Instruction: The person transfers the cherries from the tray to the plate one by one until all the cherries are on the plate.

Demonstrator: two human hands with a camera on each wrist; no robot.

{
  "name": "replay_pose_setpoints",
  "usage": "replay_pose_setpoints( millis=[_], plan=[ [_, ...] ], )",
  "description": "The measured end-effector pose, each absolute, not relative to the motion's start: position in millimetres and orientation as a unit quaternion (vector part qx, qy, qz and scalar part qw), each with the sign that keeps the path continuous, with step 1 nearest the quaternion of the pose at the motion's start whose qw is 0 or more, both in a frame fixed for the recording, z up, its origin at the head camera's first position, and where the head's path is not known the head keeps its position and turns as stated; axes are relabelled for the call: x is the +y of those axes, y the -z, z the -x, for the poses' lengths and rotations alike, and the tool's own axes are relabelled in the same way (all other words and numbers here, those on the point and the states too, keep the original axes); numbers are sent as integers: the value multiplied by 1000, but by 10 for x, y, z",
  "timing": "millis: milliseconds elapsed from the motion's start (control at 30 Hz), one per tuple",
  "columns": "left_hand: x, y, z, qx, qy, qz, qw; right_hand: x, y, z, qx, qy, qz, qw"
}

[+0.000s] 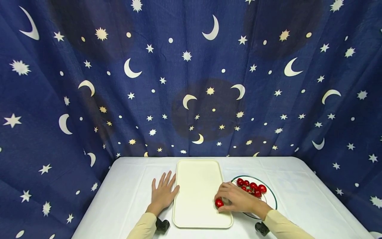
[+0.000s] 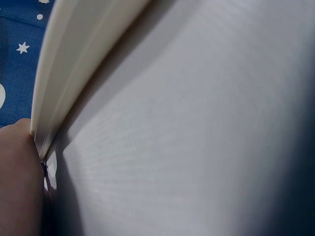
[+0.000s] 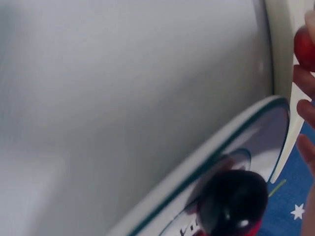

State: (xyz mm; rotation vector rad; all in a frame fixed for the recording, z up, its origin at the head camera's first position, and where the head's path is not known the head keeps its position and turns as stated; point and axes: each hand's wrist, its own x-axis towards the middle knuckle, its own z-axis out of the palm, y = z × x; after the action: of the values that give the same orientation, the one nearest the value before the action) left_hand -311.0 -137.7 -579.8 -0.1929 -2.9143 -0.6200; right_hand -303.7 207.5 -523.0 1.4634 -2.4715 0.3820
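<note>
A red cherry (image 1: 219, 203) is pinched between the thumb and fingers of my right hand (image 1: 235, 198), over the right side of a cream tray (image 1: 197, 192). In the right wrist view the same cherry (image 3: 305, 48) shows at the right edge, among the fingertips. Under and behind the right forearm lies a white plate (image 1: 271, 199) with a green rim, and several red cherries (image 1: 253, 186) with stems sit on it. My left hand (image 1: 163, 194) lies flat with spread fingers on the table at the tray's left edge, its thumb touching or close to the rim.
A white cloth covers the table (image 1: 128, 186). Behind and at both sides hangs a dark blue curtain (image 1: 161, 93) with moons and stars. Black wrist devices (image 1: 162, 225) sit below each hand. The plate stands close to the tray's right edge.
</note>
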Motion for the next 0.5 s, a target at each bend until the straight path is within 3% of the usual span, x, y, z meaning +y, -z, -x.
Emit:
replay_pose_setpoints(
  millis=[500],
  plan=[
    [-1394,5867,3168,-978,185,59,81,2204,5193,3153,-912,-90,-353,189]
  ],
)
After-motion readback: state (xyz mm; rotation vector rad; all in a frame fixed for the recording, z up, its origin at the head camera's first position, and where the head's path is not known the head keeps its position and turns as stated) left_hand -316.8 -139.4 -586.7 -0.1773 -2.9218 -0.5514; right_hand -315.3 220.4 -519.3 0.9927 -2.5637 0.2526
